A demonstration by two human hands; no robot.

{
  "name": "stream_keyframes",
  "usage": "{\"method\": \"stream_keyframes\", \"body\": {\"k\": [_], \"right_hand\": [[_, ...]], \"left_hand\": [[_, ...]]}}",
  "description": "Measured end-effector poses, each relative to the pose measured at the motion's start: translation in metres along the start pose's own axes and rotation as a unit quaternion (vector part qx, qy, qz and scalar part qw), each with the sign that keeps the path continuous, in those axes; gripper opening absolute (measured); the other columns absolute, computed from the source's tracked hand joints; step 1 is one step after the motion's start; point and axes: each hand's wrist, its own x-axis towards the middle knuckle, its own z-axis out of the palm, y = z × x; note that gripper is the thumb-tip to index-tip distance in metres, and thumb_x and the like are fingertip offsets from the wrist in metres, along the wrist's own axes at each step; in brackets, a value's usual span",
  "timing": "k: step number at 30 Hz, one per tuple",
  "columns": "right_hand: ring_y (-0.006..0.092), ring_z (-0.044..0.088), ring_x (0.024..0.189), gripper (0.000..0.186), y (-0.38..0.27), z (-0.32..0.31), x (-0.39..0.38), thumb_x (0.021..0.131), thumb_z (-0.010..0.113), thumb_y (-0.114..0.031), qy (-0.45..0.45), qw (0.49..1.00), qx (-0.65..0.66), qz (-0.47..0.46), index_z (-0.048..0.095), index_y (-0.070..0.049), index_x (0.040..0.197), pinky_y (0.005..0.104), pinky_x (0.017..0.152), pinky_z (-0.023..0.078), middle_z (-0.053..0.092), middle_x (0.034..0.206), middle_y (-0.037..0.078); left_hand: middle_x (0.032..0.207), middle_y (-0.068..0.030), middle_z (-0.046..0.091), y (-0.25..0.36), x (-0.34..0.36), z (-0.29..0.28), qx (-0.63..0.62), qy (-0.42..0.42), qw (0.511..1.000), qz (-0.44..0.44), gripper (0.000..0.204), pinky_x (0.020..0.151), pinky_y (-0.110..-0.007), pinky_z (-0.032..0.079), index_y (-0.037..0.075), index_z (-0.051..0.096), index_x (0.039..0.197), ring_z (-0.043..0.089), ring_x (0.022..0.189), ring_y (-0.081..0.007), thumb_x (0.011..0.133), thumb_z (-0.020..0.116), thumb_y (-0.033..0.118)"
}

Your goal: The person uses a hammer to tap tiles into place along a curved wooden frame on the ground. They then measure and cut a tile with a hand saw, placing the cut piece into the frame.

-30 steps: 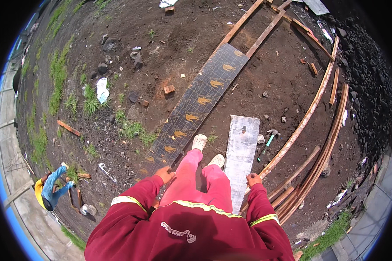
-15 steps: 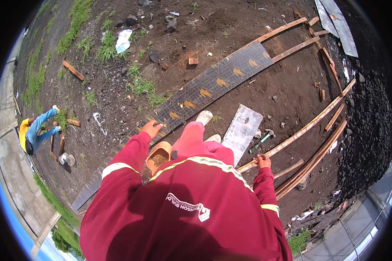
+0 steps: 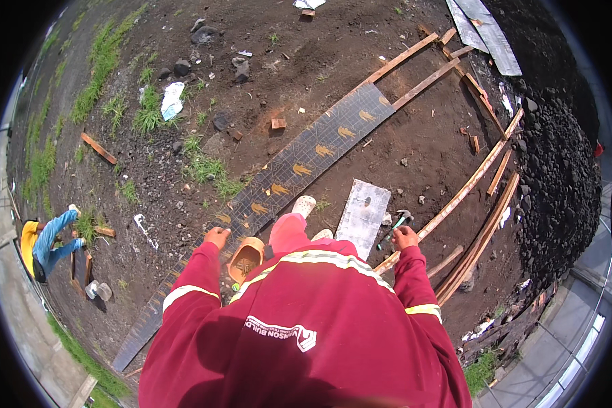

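Note:
A long dark panel strip (image 3: 289, 170) with yellow-brown printed marks lies across timber on the ground in front of me. My left hand (image 3: 217, 236) is over its near part, fingers curled; whatever is in them is too small to make out. Beside that hand sits an orange container (image 3: 245, 260) with what look like nails inside. My right hand (image 3: 406, 236), also curled, hovers close to a hammer (image 3: 402, 216) with a green handle, which lies on the soil. I cannot see what the right fingers hold. A grey board (image 3: 364, 212) lies left of the hammer.
Long timber lengths (image 3: 479, 238) lie to the right, near a bank of black gravel (image 3: 557, 163). Two grey sheets (image 3: 486, 34) are at the far right. At the left, another person (image 3: 47, 245) in yellow and blue bends down. A small wood block (image 3: 278, 123) lies beyond the panel.
My left hand has drawn back along the panel toward me. The right hand has come nearer the hammer, which still lies on the ground. The whole view has shifted slightly.

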Motion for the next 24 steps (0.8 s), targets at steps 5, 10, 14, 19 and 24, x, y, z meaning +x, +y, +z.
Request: {"method": "stream_keyframes", "body": {"k": [5,10,14,19,24], "right_hand": [[0.0136,0.057,0.064,0.019,0.017,0.002,-0.021,0.081,0.063,-0.013,0.014,0.996,0.074,0.039,0.059,0.002,0.092,0.0252,0.052,0.048,0.061,0.079,0.008],[0.0129,0.059,0.058,0.022,0.069,0.012,-0.048,0.082,0.061,-0.023,0.055,0.990,0.053,0.122,0.057,-0.008,0.098,0.0302,0.043,0.042,0.061,0.075,0.002],[0.0125,0.054,0.052,0.014,0.112,0.032,-0.082,0.081,0.061,-0.017,0.103,0.977,0.100,0.158,0.059,-0.006,0.089,0.0284,0.042,0.042,0.058,0.068,0.003],[0.0144,0.061,0.060,0.015,0.151,0.060,-0.147,0.082,0.061,-0.020,0.137,0.945,0.207,0.215,0.058,-0.009,0.093,0.0300,0.042,0.043,0.061,0.074,0.003],[0.0150,0.061,0.060,0.016,0.199,0.103,-0.207,0.084,0.058,-0.022,0.167,0.899,0.284,0.287,0.057,-0.010,0.095,0.0319,0.043,0.046,0.060,0.078,0.004]], "left_hand": [[0.102,-0.0180,0.063,0.012,0.033,-0.017,0.003,0.029,0.999,0.039,0.047,0.086,-0.036,0.044,0.001,0.062,0.101,0.059,0.099,-0.0293,0.077,0.061,0.041],[0.103,-0.0198,0.062,0.045,0.083,-0.033,0.006,-0.012,0.998,0.065,0.050,0.087,-0.037,0.043,-0.001,0.062,0.102,0.058,0.099,-0.0308,0.076,0.061,0.042],[0.103,-0.0203,0.061,0.088,0.098,-0.038,0.105,-0.035,0.986,0.122,0.053,0.088,-0.038,0.043,0.000,0.061,0.105,0.058,0.100,-0.0315,0.077,0.059,0.045],[0.107,-0.0195,0.060,0.173,0.103,-0.041,0.216,-0.055,0.956,0.191,0.053,0.090,-0.038,0.042,0.001,0.061,0.106,0.056,0.104,-0.0309,0.078,0.058,0.046],[0.107,-0.0190,0.060,0.260,0.087,-0.022,0.278,-0.055,0.911,0.299,0.051,0.089,-0.037,0.042,0.001,0.062,0.105,0.056,0.103,-0.0307,0.079,0.057,0.045]]}}
